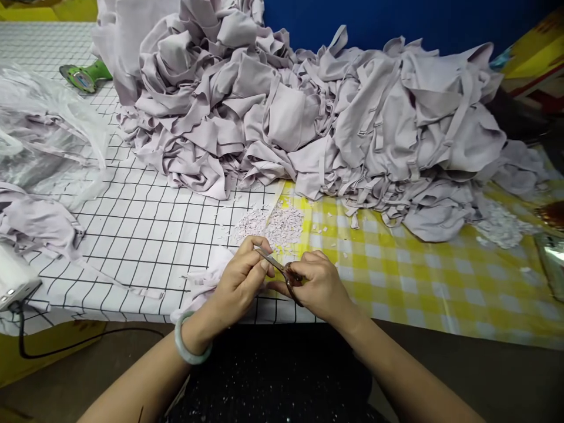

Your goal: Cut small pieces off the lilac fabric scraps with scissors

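Note:
My right hand (319, 284) is closed round the handles of a pair of scissors (288, 277), whose blades point up and left to the fingertips of my left hand. My left hand (240, 282) is closed in a pinch on a pale lilac garment (205, 279), part of which trails over the table beside the wrist. The bit between the fingertips is mostly hidden. Just beyond both hands lies a heap of small lilac fabric clippings (275, 226).
A large pile of lilac garments (291, 111) fills the back of the table. To the left are a clear plastic bag (53, 135), a green tape roll (83, 76), another garment (39, 226) and a white device (15, 276) with a black cable. More scraps (502, 226) lie right.

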`<state>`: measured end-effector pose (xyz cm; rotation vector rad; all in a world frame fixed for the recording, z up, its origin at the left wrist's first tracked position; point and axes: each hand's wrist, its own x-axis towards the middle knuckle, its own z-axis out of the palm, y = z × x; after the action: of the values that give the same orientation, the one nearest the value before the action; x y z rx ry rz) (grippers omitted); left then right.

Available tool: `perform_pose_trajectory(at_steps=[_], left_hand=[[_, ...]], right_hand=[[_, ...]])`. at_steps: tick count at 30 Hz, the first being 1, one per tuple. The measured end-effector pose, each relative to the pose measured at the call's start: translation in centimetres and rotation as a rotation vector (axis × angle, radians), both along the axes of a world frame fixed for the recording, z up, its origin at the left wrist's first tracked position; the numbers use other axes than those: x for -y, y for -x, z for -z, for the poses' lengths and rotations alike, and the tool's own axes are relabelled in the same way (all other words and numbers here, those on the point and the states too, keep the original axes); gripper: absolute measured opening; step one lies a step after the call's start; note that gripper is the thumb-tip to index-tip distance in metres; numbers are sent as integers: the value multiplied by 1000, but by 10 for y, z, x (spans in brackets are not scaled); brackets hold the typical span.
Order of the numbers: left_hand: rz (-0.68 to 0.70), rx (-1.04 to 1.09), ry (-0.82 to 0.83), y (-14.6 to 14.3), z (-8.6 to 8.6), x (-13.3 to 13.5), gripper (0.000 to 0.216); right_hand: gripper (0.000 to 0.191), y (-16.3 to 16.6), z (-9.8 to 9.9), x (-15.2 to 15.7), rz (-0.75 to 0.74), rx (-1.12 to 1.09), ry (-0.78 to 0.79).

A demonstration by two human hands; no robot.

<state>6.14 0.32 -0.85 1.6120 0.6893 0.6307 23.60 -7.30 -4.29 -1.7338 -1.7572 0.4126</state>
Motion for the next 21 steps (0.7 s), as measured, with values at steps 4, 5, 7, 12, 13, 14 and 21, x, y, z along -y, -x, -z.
perform_pose_trajectory(at_steps=[4,5,7,12,13,14,21], left_hand=[[18,-51,-69,-1,-1,-4,30],[18,-78,-98,5,-2,-7,30],[-32,-164,-209,27,-5,-11,31],[-368,-566,-566,115,1,0,14],[-348,-614,-556,128,5,7,20],[-296,-629,-529,137,9,15,35],[-251,-217,-206,94,-3,30,33]], right_hand=[[57,-9,2,2,71,-65,67],[53,-10,0,2,91,-100,97],[44,-10,-5,4,111,-173,139],[60,36,-4,8,-196,-321,171],[49,51,-2,7,-274,-333,185],[37,67,-1,5,-331,-337,196],[29,84,-49,-8,-294,-624,81]])
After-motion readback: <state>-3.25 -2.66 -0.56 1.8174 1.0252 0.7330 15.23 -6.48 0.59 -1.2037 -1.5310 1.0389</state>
